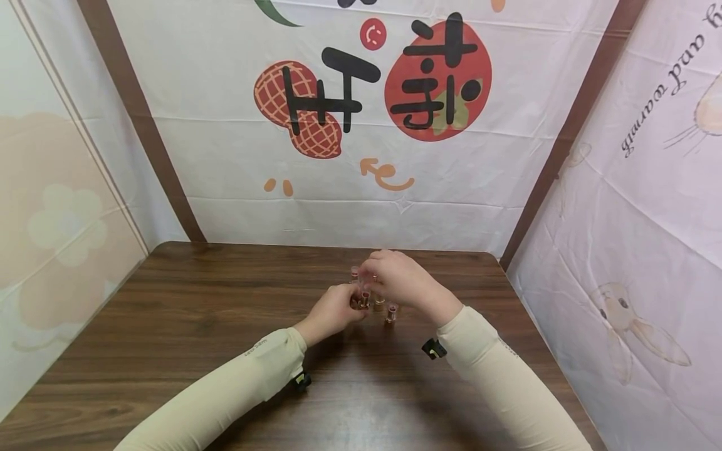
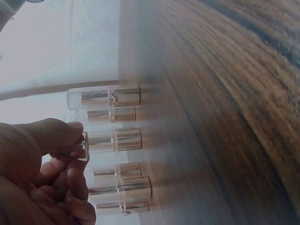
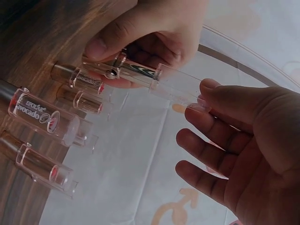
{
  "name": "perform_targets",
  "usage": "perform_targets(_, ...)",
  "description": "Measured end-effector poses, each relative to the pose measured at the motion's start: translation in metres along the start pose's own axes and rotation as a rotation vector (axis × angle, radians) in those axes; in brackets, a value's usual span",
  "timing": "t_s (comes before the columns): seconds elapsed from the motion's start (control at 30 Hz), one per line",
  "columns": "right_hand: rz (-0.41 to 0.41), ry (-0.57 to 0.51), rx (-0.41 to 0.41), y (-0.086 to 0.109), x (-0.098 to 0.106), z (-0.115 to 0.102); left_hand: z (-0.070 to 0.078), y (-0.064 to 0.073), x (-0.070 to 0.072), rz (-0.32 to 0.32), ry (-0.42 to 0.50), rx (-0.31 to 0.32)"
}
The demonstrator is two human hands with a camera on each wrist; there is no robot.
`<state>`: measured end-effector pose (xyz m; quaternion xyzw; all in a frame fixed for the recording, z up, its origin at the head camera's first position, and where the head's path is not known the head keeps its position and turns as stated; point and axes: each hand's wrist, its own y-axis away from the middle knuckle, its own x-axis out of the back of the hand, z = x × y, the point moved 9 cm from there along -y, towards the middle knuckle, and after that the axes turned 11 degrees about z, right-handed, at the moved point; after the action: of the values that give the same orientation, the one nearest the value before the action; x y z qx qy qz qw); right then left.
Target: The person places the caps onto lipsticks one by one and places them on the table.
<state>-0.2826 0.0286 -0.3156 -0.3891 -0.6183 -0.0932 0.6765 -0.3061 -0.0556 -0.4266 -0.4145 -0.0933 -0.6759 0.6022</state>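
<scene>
My left hand [image 1: 334, 310] grips the base of a lipstick [image 3: 117, 68], its shiny gold inner tube exposed. The thumb and index finger of my right hand [image 3: 253, 136] pinch the far end of its clear cap [image 3: 176, 89]. The cap's mouth is at the tip of the gold tube, in line with it. My right hand's other fingers are loosely spread. Beside the hands, several capped lipsticks stand upright, including a front one [image 1: 391, 313] and a larger-looking one marked "avocado" [image 3: 44, 115]. In the left wrist view, my thumb presses the base [image 2: 86, 147].
The dark wood-grain table [image 1: 186, 332] holds the lipstick group near its far side. A white printed curtain [image 1: 225, 150] hangs behind the table, and another curtain [image 1: 620, 213] stands along the right. Black straps with wrist cameras sit on both sleeves.
</scene>
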Motion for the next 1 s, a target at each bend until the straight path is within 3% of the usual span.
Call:
perform_targets(0.27, -0.008, 0.013, -0.002, 0.005, -0.006, 0.001, 0.005, -0.003, -0.001, 0.01, 0.008, -0.009)
perform_targets(0.77, -0.055, -0.063, -0.067, 0.01, -0.021, 0.01, 0.006, -0.003, 0.0, 0.017, 0.008, -0.013)
perform_targets(1.0, -0.082, -0.082, -0.097, 0.011, -0.024, 0.014, 0.009, -0.002, 0.003, 0.028, 0.014, -0.049)
